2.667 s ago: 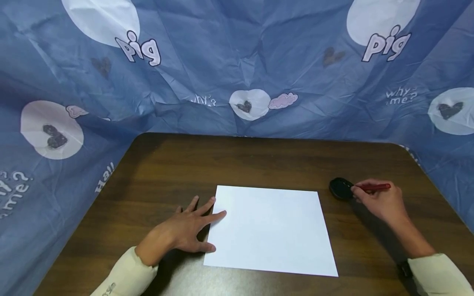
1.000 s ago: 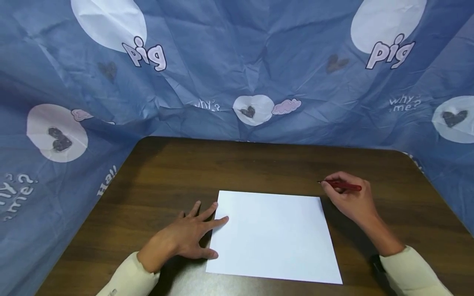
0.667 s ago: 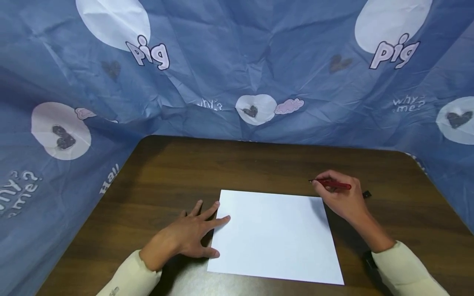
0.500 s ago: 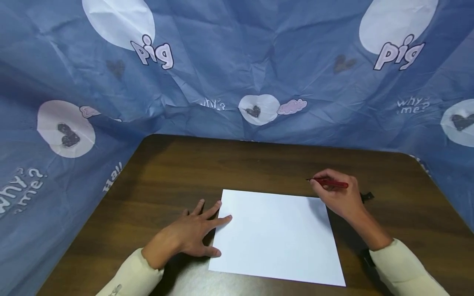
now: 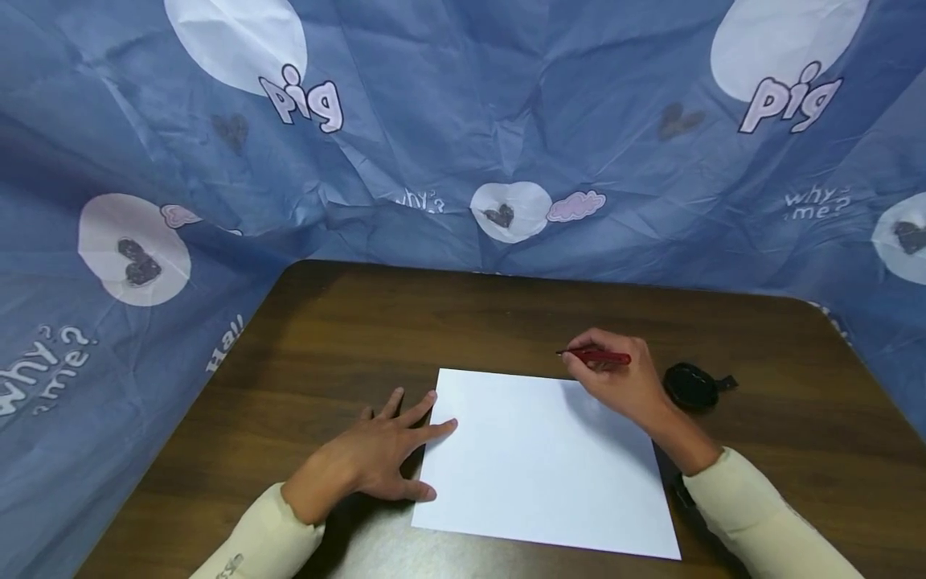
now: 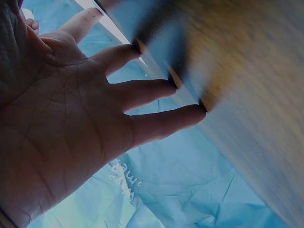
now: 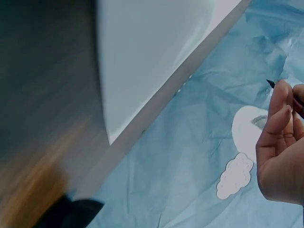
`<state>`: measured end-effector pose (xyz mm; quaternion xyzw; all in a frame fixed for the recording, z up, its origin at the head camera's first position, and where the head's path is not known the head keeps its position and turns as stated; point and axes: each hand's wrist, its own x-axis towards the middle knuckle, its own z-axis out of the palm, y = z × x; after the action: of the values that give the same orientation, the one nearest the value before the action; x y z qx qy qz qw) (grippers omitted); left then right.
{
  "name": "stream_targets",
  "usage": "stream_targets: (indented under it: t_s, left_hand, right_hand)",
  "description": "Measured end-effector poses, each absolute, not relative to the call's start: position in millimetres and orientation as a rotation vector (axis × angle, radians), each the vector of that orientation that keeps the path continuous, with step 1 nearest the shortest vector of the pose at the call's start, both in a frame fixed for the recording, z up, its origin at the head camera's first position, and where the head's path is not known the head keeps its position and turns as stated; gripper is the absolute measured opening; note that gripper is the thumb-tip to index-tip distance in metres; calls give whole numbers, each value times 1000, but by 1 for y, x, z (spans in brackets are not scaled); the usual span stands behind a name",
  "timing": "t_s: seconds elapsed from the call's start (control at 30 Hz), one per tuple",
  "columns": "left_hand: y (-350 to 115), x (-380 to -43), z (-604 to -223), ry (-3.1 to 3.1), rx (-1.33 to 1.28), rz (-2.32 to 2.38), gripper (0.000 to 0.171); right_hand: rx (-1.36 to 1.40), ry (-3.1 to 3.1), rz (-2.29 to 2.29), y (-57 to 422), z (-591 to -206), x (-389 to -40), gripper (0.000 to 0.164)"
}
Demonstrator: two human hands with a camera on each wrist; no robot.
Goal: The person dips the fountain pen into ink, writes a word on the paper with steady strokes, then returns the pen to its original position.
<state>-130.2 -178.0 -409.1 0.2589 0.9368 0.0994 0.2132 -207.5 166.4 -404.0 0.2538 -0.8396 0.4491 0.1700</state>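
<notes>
A white sheet of paper (image 5: 535, 474) lies on the brown table. My left hand (image 5: 383, 454) rests at its left edge with fingers spread, the thumb and index fingertips on the sheet; the left wrist view shows the straight fingers from the palm side. Above the paper's far right part, my right hand (image 5: 618, 386) pinches a slim red pen (image 5: 608, 357), its dark pointed tip aimed left, past the far edge. In the right wrist view that hand (image 7: 282, 147) holds the pen, mostly hidden behind the fingers. The paper shows no marks.
Right of the sheet, behind my right wrist, stands a small round black dish (image 5: 689, 388) with a short tab on its right. The wood-grain table (image 5: 405, 322) ends at a blue printed cloth (image 5: 405, 121) hanging behind and at the sides.
My right hand has carried the pen left from the black dish to above the paper's far edge, uncovering the dish. The left hand has kept its place on the sheet; the view has shifted slightly.
</notes>
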Motion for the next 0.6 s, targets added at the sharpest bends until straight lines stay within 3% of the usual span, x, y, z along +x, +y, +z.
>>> stream_targets:
  t_s: [0.6]
  left_hand:
    - [-176,-130,-411,2606,708,245,84]
  right_hand:
    - [1003,-2311,1391,120,-415,-210,12]
